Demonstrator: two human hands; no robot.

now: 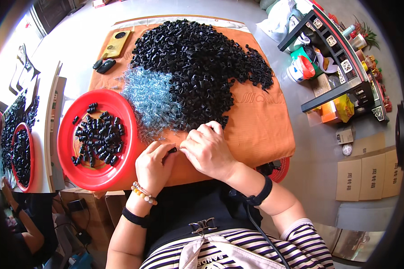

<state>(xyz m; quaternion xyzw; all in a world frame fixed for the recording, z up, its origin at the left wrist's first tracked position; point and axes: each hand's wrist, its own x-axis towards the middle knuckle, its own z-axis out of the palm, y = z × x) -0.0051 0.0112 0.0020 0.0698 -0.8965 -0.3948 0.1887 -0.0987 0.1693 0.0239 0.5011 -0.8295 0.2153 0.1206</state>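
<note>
My left hand (152,162) pinches a small black plastic piece (172,150) between thumb and fingers, over the table's near edge. Close beside it, my right hand (206,150) is closed, fingertips bent together; what they hold, if anything, is too small to make out. Just beyond both hands spreads a big heap of loose black plastic pieces (188,58). Against its left side lies a pile of small, shiny, bluish coil springs (152,92). A red round tray (65,148) at the left carries several black cylindrical pieces (101,139), which look like cord locks.
An orange cloth (260,130) covers the table. At its far left lie a yellow phone-like object (116,44) and a small black object (105,66). A mirror (40,148) stands left of the tray. Rightward are a black shelf (336,89) and cardboard boxes (361,179).
</note>
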